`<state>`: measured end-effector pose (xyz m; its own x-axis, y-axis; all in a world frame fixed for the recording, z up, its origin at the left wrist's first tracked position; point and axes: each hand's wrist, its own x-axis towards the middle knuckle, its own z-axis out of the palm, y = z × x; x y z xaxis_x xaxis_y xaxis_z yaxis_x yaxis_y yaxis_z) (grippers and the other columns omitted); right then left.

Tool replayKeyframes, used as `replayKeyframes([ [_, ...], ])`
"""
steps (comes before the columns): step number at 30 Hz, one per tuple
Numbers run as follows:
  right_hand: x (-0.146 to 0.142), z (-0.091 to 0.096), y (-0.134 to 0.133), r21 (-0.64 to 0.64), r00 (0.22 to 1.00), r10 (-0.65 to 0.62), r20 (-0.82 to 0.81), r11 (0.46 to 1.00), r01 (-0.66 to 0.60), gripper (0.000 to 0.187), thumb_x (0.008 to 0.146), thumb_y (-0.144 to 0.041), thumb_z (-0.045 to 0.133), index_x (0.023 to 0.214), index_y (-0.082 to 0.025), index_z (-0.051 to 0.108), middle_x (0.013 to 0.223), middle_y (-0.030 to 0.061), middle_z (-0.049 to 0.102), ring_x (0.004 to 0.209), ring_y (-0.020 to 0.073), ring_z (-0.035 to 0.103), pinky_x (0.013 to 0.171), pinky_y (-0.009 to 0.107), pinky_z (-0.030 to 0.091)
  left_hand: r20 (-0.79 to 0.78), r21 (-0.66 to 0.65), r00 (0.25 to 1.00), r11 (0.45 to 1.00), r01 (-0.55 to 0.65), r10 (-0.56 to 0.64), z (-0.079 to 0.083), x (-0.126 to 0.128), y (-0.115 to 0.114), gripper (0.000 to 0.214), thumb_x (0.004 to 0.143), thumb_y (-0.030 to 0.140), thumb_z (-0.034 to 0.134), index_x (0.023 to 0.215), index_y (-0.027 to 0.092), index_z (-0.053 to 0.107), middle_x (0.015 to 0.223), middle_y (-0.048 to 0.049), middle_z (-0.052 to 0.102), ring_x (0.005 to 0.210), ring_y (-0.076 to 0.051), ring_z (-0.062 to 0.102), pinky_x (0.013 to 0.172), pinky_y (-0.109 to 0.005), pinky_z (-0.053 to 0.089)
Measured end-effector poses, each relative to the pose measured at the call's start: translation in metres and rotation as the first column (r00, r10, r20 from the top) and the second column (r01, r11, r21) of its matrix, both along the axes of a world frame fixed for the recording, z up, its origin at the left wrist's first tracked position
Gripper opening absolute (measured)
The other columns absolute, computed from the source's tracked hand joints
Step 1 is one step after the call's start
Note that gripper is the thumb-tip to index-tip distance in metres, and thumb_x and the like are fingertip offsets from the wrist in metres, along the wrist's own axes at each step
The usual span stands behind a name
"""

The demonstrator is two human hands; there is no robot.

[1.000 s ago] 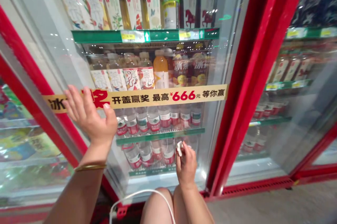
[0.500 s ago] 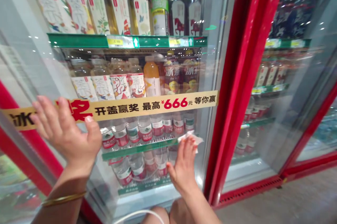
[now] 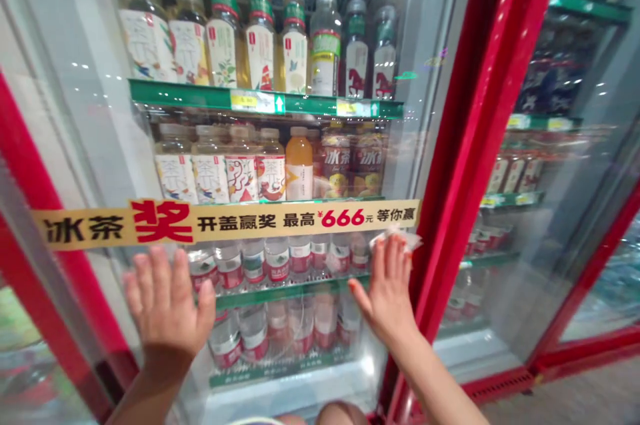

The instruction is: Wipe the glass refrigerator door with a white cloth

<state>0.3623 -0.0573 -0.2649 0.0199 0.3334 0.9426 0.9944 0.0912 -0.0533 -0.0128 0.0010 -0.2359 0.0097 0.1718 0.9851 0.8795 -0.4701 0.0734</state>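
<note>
My left hand [image 3: 167, 305] lies flat and spread on the glass door [image 3: 100, 145] of a red-framed drinks fridge, below the yellow banner [image 3: 225, 222]. My right hand [image 3: 387, 292] presses a crumpled white tissue [image 3: 400, 238] against the same glass near the door's right edge, just under the banner's end; its fingers are stretched out over the tissue. Behind the glass stand rows of tea bottles [image 3: 220, 45] and small water bottles [image 3: 277, 258] on green-edged shelves [image 3: 265, 102].
A red door frame [image 3: 465, 145] runs up on the right, with a second glass-fronted fridge [image 3: 550, 178] beyond it. Another red frame [image 3: 50, 258] slants along the left. My knee [image 3: 345, 414] shows at the bottom edge, close to the fridge base.
My right hand with the tissue has risen up the glass and moved right. My left hand has dropped from the banner to below it. The view has tilted upward.
</note>
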Motion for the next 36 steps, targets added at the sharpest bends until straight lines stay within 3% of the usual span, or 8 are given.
replayKeyframes([
  [4,-0.032,0.018,0.006,0.029,1.0,0.014,-0.012,0.999,-0.014,0.104,0.108,-0.072,0.047,0.181,-0.01,0.007,0.188,0.0255,0.01,0.176,0.0476,-0.001,0.13,0.082,0.028,0.07,-0.064,0.998,0.998,0.013,-0.009,-0.067,-0.002,-0.003,0.109,0.078,0.034,0.068,0.174,0.054,0.02,0.187,0.0093,0.016,0.173,-0.041,0.017,0.142,-0.067,0.008],
  [8,-0.067,-0.017,-0.007,-0.144,0.818,0.346,0.459,0.938,-0.315,0.08,0.104,-0.081,0.048,0.167,-0.032,0.054,0.177,-0.0042,0.049,0.172,0.0193,0.029,0.13,0.036,0.046,0.096,-0.111,0.995,0.994,-0.008,0.018,-0.097,-0.008,0.001,0.114,0.077,0.032,0.072,0.175,0.054,0.018,0.187,0.0075,0.015,0.174,-0.04,0.013,0.142,-0.071,0.008],
  [10,-0.055,-0.016,-0.011,-0.161,0.8,0.37,0.473,0.929,-0.335,0.069,0.108,-0.076,0.046,0.162,-0.036,0.059,0.174,-0.0063,0.053,0.169,0.0178,0.037,0.129,0.035,0.047,0.037,-0.106,0.999,0.994,-0.018,0.023,-0.104,-0.012,0.003,0.112,0.081,0.032,0.073,0.176,0.051,0.018,0.188,0.0046,0.014,0.175,-0.038,0.01,0.143,-0.072,0.008],
  [15,-0.032,0.047,0.008,0.006,0.997,0.015,-0.076,1.0,-0.015,0.089,0.111,-0.069,0.042,0.18,-0.016,0.024,0.189,0.0206,0.013,0.176,0.0471,0.007,0.129,0.085,0.025,-0.074,-0.05,0.996,0.997,-0.053,0.049,-0.114,-0.008,-0.002,0.103,0.094,0.028,0.071,0.181,0.033,0.016,0.189,-0.0103,0.01,0.177,-0.036,0.004,0.143,-0.075,0.007],
  [18,-0.066,0.043,0.012,-0.018,0.98,0.147,0.137,0.989,-0.146,0.084,0.111,-0.071,0.041,0.18,-0.024,0.025,0.188,0.0121,0.023,0.176,0.0394,0.016,0.133,0.073,0.031,-0.035,-0.064,0.997,0.995,-0.077,0.075,-0.113,0.001,-0.008,0.097,0.099,0.025,0.067,0.181,0.031,0.015,0.189,-0.0108,0.013,0.178,-0.033,0.005,0.144,-0.072,0.007],
  [23,-0.094,0.031,0.0,-0.401,0.62,0.627,0.471,0.778,-0.483,0.068,0.113,-0.068,0.044,0.173,-0.036,0.042,0.169,-0.0053,0.059,0.153,0.0182,0.057,0.125,0.037,0.05,-0.031,-0.1,0.998,0.993,-0.06,0.057,-0.11,0.003,-0.016,0.094,0.101,0.026,0.066,0.18,0.035,0.016,0.188,-0.0067,0.016,0.177,-0.031,0.006,0.146,-0.067,0.007],
  [29,-0.113,0.104,0.016,-0.059,0.94,0.186,0.286,0.983,-0.176,0.086,0.11,-0.064,0.052,0.18,-0.026,0.022,0.188,0.0089,0.021,0.177,0.0381,0.011,0.141,0.07,0.016,-0.059,-0.108,0.987,0.982,-0.155,0.15,-0.12,0.005,-0.02,0.092,0.106,0.032,0.06,0.181,0.021,0.007,0.189,-0.0133,0.007,0.178,-0.032,-0.001,0.146,-0.065,0.006],
  [36,-0.153,0.044,0.025,-0.248,0.391,0.408,0.825,0.883,-0.398,0.08,0.105,-0.076,0.048,0.167,-0.025,0.055,0.184,-0.0083,0.035,0.178,0.0181,0.001,0.148,0.036,0.009,0.011,-0.136,0.98,0.971,-0.197,0.2,-0.146,0.007,-0.021,0.09,0.11,0.041,0.05,0.179,0.006,0.005,0.187,-0.0246,0.001,0.178,-0.037,-0.001,0.145,-0.065,0.012],
])
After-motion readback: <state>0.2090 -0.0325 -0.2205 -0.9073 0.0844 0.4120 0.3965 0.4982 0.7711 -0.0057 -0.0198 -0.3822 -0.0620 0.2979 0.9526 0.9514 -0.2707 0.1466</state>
